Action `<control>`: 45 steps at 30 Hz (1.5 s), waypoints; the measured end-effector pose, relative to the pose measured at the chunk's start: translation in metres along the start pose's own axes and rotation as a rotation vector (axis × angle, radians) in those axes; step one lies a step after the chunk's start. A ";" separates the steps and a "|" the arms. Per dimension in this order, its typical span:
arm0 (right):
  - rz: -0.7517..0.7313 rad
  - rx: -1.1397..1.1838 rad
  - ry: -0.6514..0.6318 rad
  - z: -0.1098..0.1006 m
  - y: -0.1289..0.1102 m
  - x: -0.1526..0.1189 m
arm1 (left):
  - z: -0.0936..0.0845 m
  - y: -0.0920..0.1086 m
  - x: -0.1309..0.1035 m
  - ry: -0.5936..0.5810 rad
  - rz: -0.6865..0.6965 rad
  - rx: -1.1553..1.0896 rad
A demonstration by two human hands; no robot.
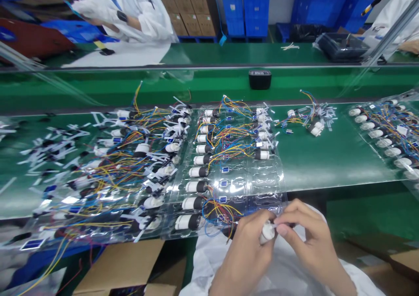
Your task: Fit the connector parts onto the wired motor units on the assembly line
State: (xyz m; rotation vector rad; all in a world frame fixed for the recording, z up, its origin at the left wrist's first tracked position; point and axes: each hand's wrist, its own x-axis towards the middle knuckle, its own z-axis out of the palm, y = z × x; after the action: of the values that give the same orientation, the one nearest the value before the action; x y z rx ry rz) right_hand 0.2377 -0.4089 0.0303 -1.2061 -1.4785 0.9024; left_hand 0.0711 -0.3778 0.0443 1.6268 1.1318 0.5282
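At the tabletop's [314, 156] near edge, the left hand [250, 246] grasps a white cylinder [267, 232]; the right hand [307, 228] pinches a small pale piece [271, 225] against it. The clear tray [266, 173] looks part-done — similar cylinders [196, 172] line its left column, its right only farther back.

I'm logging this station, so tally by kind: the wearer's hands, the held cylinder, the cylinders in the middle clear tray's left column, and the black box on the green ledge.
Hands (left hand, right hand): 2
Held white cylinder: 1
Left-column cylinders in the clear tray: 10
Black box: 1
Total: 14
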 end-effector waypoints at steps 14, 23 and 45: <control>0.075 0.135 0.044 0.016 0.004 -0.009 | 0.005 -0.005 -0.004 0.024 0.028 0.054; 0.047 0.107 0.128 0.024 0.002 -0.010 | 0.005 -0.005 -0.005 -0.023 0.018 0.047; 0.024 -0.242 0.105 0.010 -0.011 -0.018 | 0.028 -0.011 -0.009 -0.067 0.055 0.834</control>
State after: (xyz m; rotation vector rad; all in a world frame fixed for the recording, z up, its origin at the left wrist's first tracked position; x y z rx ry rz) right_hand 0.2258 -0.4284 0.0338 -1.4278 -1.5218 0.6792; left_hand 0.0846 -0.3993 0.0260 2.3622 1.3501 0.0051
